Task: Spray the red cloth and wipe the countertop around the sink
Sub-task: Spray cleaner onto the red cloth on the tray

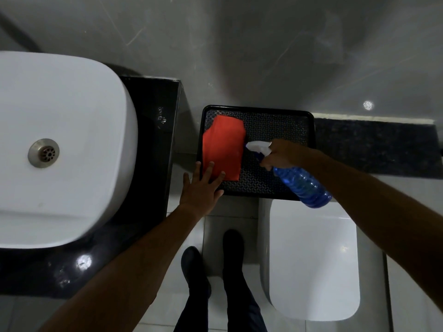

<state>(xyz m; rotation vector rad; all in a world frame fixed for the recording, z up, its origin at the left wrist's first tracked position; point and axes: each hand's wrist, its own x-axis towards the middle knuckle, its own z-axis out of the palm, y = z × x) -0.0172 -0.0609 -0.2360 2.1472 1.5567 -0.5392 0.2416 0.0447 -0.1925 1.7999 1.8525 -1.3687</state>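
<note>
The red cloth lies flat on the left side of a black patterned tray. My left hand rests open on the tray's near left corner, fingertips on the cloth's lower edge. My right hand grips the neck of a blue spray bottle, and its white nozzle points at the cloth's right edge. The white sink basin sits at the left on the black countertop.
A white toilet with its lid down stands below the tray at the right. A dark speckled ledge runs to the right of the tray. My legs and dark shoes stand on the pale tiled floor. A grey wall fills the top.
</note>
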